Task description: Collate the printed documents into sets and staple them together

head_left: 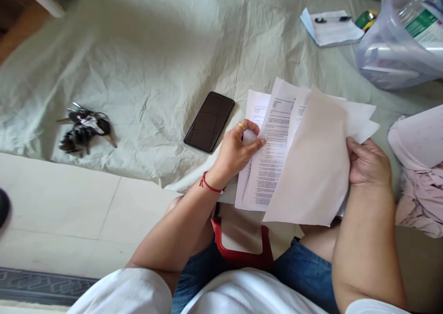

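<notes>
Papers fan out right of centre in the frame, clamped at both sides. The left hand pinches their left edge, thumb over the print; the right hand grips the right edge, though its partly hidden fingers make the number of sheets hard to tell. That spread probably keeps the printed pages readable. A phone lies near the left hand on the cloth, likely set aside to free both hands.
</notes>
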`<state>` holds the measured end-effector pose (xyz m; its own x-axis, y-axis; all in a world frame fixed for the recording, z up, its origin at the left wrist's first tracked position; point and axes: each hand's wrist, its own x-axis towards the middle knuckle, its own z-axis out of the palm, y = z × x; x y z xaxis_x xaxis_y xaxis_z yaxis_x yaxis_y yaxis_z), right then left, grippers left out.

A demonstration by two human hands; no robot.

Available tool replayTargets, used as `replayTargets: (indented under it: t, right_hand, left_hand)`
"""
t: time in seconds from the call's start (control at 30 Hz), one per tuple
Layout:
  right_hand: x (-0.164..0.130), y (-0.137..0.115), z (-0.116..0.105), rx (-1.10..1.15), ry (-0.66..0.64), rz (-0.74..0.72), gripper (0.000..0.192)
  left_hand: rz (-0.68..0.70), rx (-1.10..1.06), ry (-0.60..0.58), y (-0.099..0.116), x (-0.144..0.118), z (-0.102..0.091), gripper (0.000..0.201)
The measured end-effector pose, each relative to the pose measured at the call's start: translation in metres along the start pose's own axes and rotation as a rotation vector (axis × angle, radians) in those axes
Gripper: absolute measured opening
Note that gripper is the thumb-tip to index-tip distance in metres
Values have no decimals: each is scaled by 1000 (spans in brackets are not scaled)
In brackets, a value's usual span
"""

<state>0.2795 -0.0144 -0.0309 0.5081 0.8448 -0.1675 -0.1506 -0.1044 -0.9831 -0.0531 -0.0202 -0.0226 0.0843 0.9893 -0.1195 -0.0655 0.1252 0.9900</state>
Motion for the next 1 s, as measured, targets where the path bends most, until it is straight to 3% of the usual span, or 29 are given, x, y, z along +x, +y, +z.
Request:
replayTargets:
  t: [0.37,0.6,0.77,1.0]
  right_hand:
    - [-2,4,5,-30,-27,-47,45]
    - [-4,3,11,-14,-22,-114,45]
    - [-2,4,11,-1,0,-138,44]
    - [-6,1,12,12,3,-154,45]
  left_hand:
    - [9,-59,-53,3,-3,5,26]
    - [-37,-99,-163,0,-3,5,19]
    - [-79,-65,-85,-1,-2,3,37]
    - [-144,-214,-61,1,-1,5,40]
